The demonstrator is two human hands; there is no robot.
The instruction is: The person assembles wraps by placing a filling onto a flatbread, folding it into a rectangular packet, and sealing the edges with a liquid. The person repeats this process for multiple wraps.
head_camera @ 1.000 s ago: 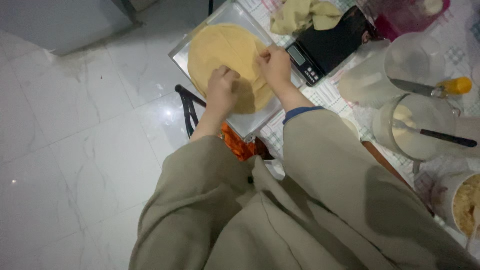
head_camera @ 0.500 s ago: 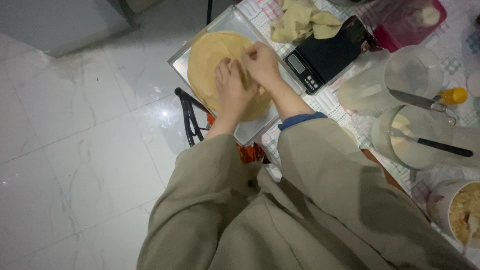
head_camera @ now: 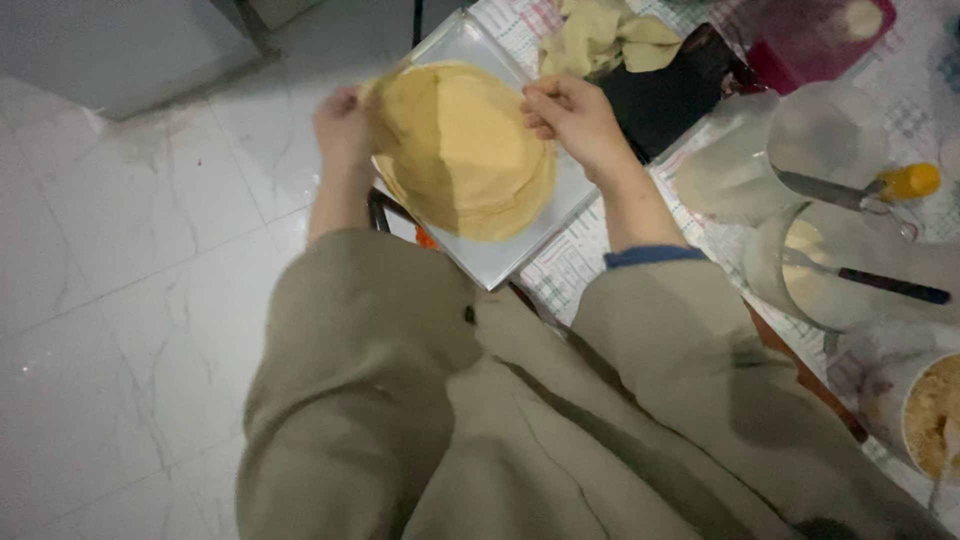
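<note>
White marbled floor tiles (head_camera: 130, 290) fill the left side of the view; a table covered with a checked cloth (head_camera: 570, 265) occupies the right. On the table edge sits a flat metal tray (head_camera: 500, 262). A round, thin, yellow dough sheet (head_camera: 465, 145) is lifted over the tray, its near edge resting on the tray. The left hand (head_camera: 345, 125) grips the sheet's left edge, fingers closed on it; motion blur hides the exact finger position. The right hand (head_camera: 575, 120) pinches the sheet's right edge. Both hands are well apart, one on each side of the sheet. Beyond the tray lie yellow dough scraps (head_camera: 600, 40) beside a black kitchen scale (head_camera: 670, 100). To the right stand translucent containers (head_camera: 820, 140) with a yellow-handled tool (head_camera: 870, 190) across them
</note>
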